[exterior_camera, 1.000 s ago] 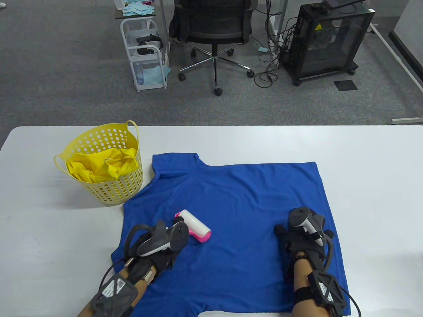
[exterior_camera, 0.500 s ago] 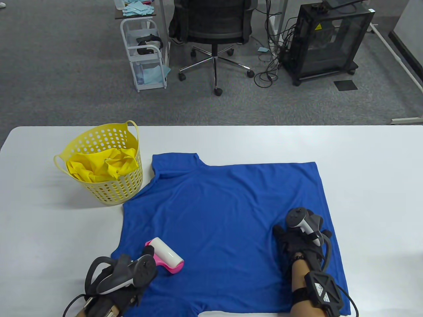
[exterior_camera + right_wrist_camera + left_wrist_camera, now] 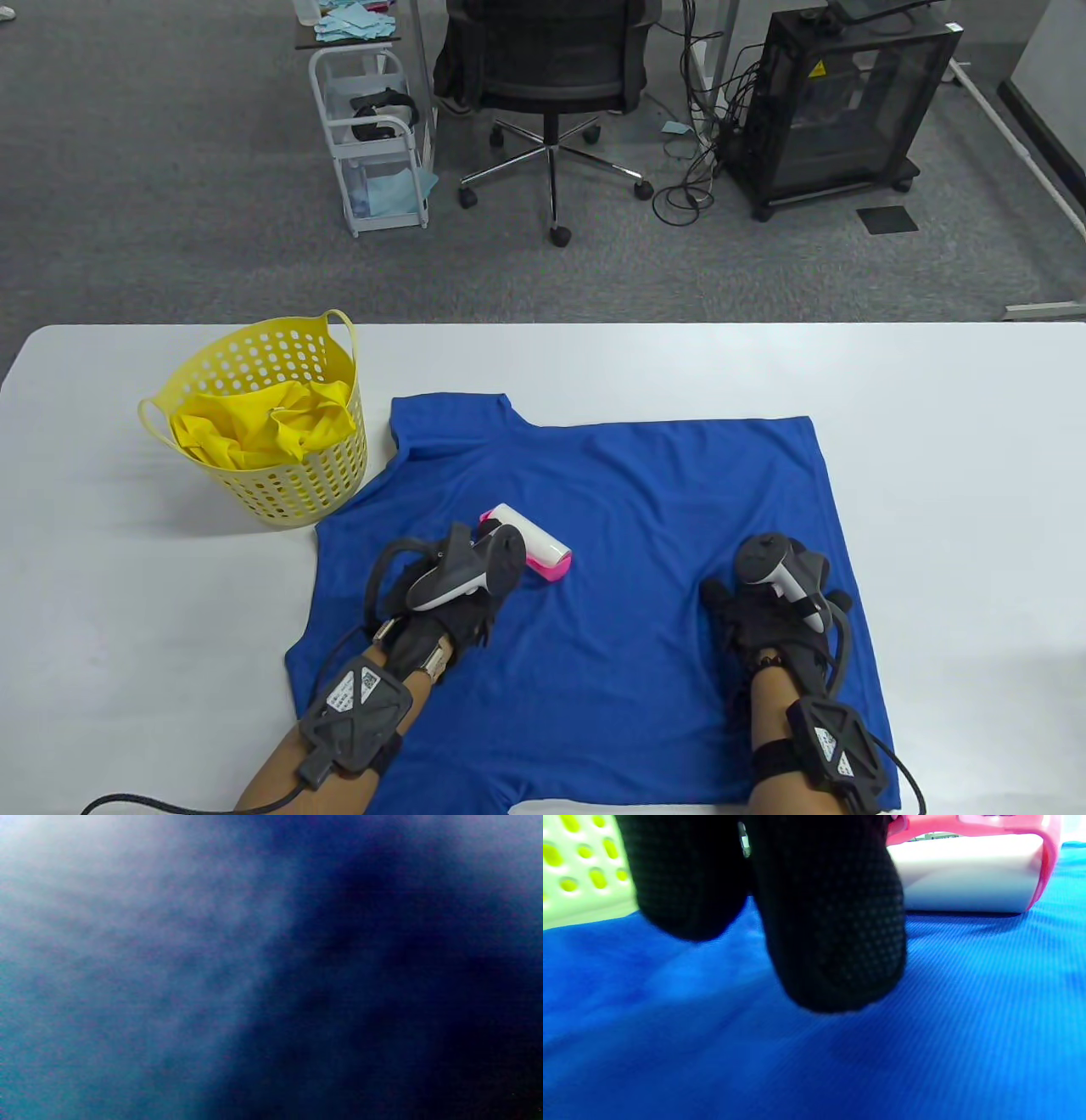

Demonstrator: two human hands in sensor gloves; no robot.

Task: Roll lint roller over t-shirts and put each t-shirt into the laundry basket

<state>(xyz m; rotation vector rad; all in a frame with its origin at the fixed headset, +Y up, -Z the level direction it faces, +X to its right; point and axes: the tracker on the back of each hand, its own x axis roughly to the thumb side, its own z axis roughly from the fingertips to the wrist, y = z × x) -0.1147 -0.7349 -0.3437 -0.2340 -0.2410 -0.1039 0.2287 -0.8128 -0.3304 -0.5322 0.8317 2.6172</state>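
A blue t-shirt (image 3: 611,526) lies spread flat on the white table (image 3: 950,475). My left hand (image 3: 462,594) grips the handle of a pink and white lint roller (image 3: 533,542), whose roll rests on the shirt left of its middle. In the left wrist view the roller (image 3: 967,870) touches the blue cloth (image 3: 925,1035) beyond my curled gloved fingers (image 3: 835,942). My right hand (image 3: 764,615) lies flat on the shirt near its right edge, pressing it down. The right wrist view is a blue blur of cloth. A yellow laundry basket (image 3: 280,492) stands at the left with a yellow t-shirt (image 3: 263,429) inside.
The basket stands just beyond the blue shirt's left sleeve. Past the table's far edge are an office chair (image 3: 547,76), a white cart (image 3: 373,136) and a black cabinet (image 3: 840,102) on the carpet. Bare table lies to the right of the shirt.
My left hand pulled the roller back toward the near left of the shirt, then pushed it forward and right to its present spot. The right hand stayed put.
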